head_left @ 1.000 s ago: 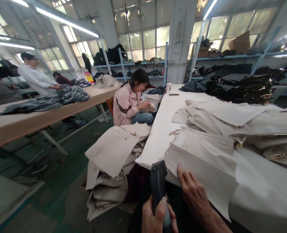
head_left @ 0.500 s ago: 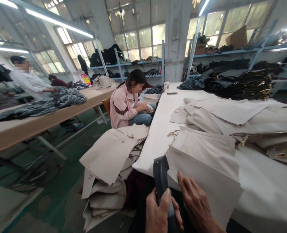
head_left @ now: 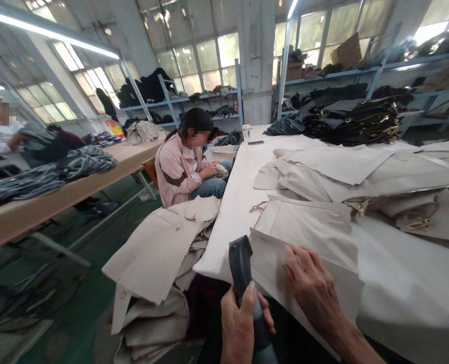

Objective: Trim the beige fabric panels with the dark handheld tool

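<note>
Beige panel is draped at near edge of white table, right hand laid on it; whether pinched can't be told. Black tool is gripped by left hand, just left. Panel best kept taut, fingers clear of tool.

Black handheld tool, long body with hooked head and greyer lower part, is gripped head-up, slightly tilted, just beside beige fabric panel, which lies slanted along the white surface's near edge.
</note>
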`<state>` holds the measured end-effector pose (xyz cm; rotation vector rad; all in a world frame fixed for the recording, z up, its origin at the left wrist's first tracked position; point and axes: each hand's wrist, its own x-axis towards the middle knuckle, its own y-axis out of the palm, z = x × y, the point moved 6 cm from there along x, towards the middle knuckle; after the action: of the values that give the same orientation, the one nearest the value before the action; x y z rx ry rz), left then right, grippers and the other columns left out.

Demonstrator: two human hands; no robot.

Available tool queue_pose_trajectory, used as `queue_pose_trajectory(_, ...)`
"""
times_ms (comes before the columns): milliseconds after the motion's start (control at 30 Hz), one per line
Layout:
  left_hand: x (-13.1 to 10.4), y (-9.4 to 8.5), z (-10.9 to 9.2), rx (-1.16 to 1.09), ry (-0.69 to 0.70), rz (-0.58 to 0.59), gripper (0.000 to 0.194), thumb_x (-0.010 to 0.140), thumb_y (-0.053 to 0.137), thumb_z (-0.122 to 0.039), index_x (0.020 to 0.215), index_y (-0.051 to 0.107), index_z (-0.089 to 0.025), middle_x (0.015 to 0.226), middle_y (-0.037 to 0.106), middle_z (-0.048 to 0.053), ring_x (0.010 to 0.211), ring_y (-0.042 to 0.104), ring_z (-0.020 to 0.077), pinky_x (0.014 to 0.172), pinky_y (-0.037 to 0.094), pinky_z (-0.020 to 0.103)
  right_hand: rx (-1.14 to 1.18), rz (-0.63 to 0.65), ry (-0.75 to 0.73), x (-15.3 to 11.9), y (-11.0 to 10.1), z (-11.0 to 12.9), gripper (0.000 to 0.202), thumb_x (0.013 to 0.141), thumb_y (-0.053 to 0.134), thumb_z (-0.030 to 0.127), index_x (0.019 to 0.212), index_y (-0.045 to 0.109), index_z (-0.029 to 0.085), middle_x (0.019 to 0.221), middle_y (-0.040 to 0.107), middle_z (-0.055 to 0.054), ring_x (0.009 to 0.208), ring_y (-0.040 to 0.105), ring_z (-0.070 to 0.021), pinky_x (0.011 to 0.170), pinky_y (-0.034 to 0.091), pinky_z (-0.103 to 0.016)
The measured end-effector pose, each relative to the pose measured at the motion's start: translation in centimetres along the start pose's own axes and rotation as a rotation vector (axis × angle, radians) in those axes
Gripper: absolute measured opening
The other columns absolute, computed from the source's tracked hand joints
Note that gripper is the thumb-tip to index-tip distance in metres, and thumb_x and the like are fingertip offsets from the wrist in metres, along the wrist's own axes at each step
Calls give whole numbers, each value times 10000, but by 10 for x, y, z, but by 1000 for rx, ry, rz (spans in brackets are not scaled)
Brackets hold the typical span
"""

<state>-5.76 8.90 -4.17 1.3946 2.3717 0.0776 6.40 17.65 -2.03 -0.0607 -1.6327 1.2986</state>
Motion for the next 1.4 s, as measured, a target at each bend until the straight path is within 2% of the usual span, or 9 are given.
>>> queue_pose_trajectory(67,-4,-3,2,-13,2,-22,408,752,593,-534,653,542,-141,390,559,4,322,490,108,375,404,206,-39,34,31,15,9,-15,326,904,458,135,1205,565,69,1121,605,-182,1095,488,-321,928,420,-487)
queue_pose_trajectory(167,-10,-2,8,-19,-12,-30,405,722,622,-538,664,541,-146,365,542,-3,290,469,105,339,377,195,43,179,39,26,35,-28,306,876,458,64,1133,620,98,1065,631,-153,1036,517,-275,914,423,-424)
queue_pose_trajectory(300,-13,10,18,-6,-75,15,446,676,637,-589,638,535,-157,338,509,-15,267,444,105,312,377,204,129,210,58,24,50,-31,289,870,469,52,1113,619,93,1043,623,-136,1007,512,-243,930,411,-376)
queue_pose_trajectory(467,-3,23,21,59,-80,77,440,705,620,-568,594,530,-151,342,528,7,277,462,107,331,391,205,164,188,51,19,48,-31,294,874,478,59,1146,584,96,1075,607,-128,1029,494,-237,965,394,-377)
queue_pose_trajectory(733,24,43,0,139,-5,95,387,806,534,-515,672,524,-152,400,558,2,325,509,120,378,417,212,131,164,127,19,47,-33,267,871,453,47,1086,599,109,1035,611,-121,1011,488,-240,950,401,-369)
queue_pose_trajectory(867,10,34,-6,121,31,84,430,792,538,-552,669,552,-140,420,585,26,340,518,123,385,407,207,116,166,129,21,46,-32,273,866,452,43,1083,603,108,1015,621,-126,1006,496,-245,939,404,-380)
queue_pose_trajectory(1067,-11,15,4,183,-11,90,467,767,544,-581,617,559,-138,391,577,38,323,506,124,370,385,208,144,156,138,20,43,-33,292,861,438,21,1085,606,105,1003,618,-123,1011,498,-242,953,384,-380)
queue_pose_trajectory(1267,9,37,7,191,-10,117,416,780,557,-530,640,534,-139,397,573,24,322,504,116,372,405,208,184,111,148,24,42,-30,276,847,446,10,1033,616,125,960,628,-115,969,525,-242,919,420,-379)
queue_pose_trajectory(1400,19,46,0,196,41,107,364,786,583,-476,664,529,-138,417,585,18,347,532,118,385,416,200,200,70,164,16,25,-38,311,850,409,7,1053,604,139,1007,627,-106,999,542,-215,917,449,-336)
